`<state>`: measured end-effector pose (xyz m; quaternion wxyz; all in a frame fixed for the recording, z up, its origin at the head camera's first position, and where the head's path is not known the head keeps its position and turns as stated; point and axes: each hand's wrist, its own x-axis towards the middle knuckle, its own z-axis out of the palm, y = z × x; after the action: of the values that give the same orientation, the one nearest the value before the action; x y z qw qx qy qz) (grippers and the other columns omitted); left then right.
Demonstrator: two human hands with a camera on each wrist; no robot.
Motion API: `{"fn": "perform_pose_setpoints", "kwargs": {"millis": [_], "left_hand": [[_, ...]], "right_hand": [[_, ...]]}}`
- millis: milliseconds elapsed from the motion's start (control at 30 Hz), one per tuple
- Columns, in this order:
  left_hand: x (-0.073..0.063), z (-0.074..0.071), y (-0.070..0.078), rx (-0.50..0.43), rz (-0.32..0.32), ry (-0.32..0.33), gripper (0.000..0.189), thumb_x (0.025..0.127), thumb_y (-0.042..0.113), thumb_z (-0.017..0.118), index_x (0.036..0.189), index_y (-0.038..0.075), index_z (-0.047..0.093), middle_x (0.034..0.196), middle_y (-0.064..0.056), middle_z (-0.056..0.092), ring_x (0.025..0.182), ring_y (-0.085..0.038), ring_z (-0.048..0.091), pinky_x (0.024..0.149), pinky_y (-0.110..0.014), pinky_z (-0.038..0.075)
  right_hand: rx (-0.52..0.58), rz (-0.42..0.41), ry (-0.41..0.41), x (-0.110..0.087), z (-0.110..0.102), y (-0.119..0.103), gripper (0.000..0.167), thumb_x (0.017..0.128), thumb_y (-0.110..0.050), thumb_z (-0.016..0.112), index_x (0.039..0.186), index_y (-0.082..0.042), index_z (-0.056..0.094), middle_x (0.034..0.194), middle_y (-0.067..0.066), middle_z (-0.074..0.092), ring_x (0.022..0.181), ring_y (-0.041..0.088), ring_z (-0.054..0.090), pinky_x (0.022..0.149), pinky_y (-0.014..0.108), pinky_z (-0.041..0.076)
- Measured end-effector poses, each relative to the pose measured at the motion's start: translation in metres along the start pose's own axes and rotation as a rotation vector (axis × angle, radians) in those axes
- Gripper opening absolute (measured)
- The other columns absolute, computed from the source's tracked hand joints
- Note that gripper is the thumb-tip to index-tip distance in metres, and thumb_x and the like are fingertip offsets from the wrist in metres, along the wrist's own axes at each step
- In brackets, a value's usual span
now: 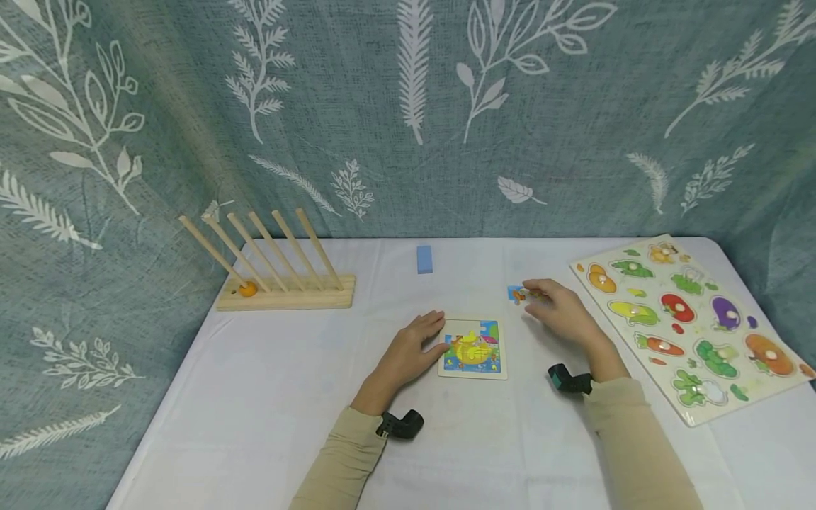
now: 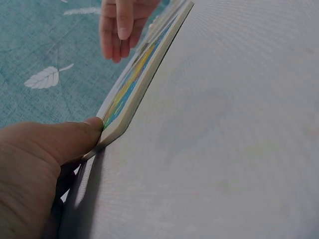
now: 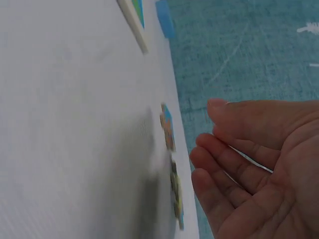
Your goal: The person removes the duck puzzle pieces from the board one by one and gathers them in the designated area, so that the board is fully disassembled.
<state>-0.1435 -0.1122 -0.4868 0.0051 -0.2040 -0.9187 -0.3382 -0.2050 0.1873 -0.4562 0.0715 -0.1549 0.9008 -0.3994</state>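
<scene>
A small square jigsaw puzzle (image 1: 472, 348) with a yellow duck picture lies in a pale wooden frame mid-table. My left hand (image 1: 411, 350) rests at the frame's left side with fingers extended, and in the left wrist view its thumb (image 2: 82, 137) touches the rim near a corner. To the right, my right hand (image 1: 561, 312) hovers over loose puzzle pieces (image 1: 516, 294), partly covering them. In the right wrist view its relaxed fingers (image 3: 214, 164) hold nothing, and two flat pieces (image 3: 168, 128) lie on the cloth beside them.
At the back left stands a wooden peg rack (image 1: 287, 297) with an orange bead (image 1: 248, 289) on one peg. A blue block (image 1: 424, 259) lies near the back edge. The large vegetable puzzle board (image 1: 644, 340) fills the right side. A patterned curtain (image 1: 382, 106) hangs behind.
</scene>
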Motion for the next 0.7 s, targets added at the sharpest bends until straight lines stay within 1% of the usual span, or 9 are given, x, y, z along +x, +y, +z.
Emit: {"fn": "perform_pose_setpoints", "kwargs": {"millis": [167,300,400,567,633,700], "left_hand": [[0.0,0.0,0.0,0.014,-0.001,0.003,0.053,0.09,0.026,0.066,0.134,0.0,0.052,0.143,-0.01,0.048,0.136,-0.024,0.041,0.118,-0.037,0.03],[0.001,0.0,0.002,0.009,-0.004,0.0,0.053,0.09,0.026,0.065,0.134,-0.001,0.052,0.143,-0.01,0.048,0.136,-0.025,0.041,0.118,-0.036,0.029],[0.001,0.0,0.003,-0.003,-0.003,-0.003,0.053,0.09,0.027,0.065,0.134,-0.001,0.052,0.143,-0.01,0.048,0.136,-0.025,0.041,0.118,-0.037,0.029],[0.002,-0.001,0.003,0.012,-0.001,-0.008,0.053,0.091,0.028,0.064,0.134,0.0,0.051,0.143,-0.01,0.047,0.136,-0.025,0.041,0.118,-0.038,0.03],[0.001,-0.001,0.002,0.015,-0.004,-0.005,0.053,0.091,0.028,0.065,0.134,0.0,0.051,0.143,-0.01,0.047,0.136,-0.025,0.041,0.117,-0.038,0.03],[0.001,-0.001,0.001,0.009,-0.006,-0.003,0.053,0.09,0.027,0.065,0.134,0.0,0.052,0.143,-0.01,0.047,0.135,-0.026,0.041,0.117,-0.038,0.03]], "right_hand": [[0.084,-0.018,-0.016,0.0,0.019,-0.009,0.045,0.092,-0.012,0.061,0.134,0.0,0.049,0.133,0.02,0.053,0.124,0.037,0.049,0.106,0.051,0.042],[0.11,-0.044,-0.038,-0.001,0.031,-0.015,0.042,0.092,-0.012,0.062,0.131,0.0,0.053,0.133,0.018,0.055,0.124,0.035,0.051,0.106,0.049,0.043],[0.124,-0.066,-0.055,-0.002,0.038,-0.019,0.041,0.091,-0.011,0.063,0.129,0.0,0.055,0.131,0.017,0.057,0.122,0.034,0.053,0.105,0.048,0.045],[0.198,-0.095,-0.092,-0.002,0.047,-0.023,0.04,0.091,-0.011,0.063,0.129,-0.002,0.056,0.13,0.015,0.058,0.122,0.031,0.055,0.105,0.046,0.046],[0.207,-0.103,-0.104,-0.001,0.049,-0.023,0.039,0.091,-0.012,0.063,0.129,-0.003,0.056,0.13,0.014,0.058,0.122,0.03,0.054,0.105,0.046,0.045],[0.185,-0.115,-0.11,-0.001,0.051,-0.021,0.038,0.091,-0.012,0.063,0.128,-0.005,0.057,0.129,0.012,0.059,0.123,0.03,0.053,0.106,0.047,0.044]]}}
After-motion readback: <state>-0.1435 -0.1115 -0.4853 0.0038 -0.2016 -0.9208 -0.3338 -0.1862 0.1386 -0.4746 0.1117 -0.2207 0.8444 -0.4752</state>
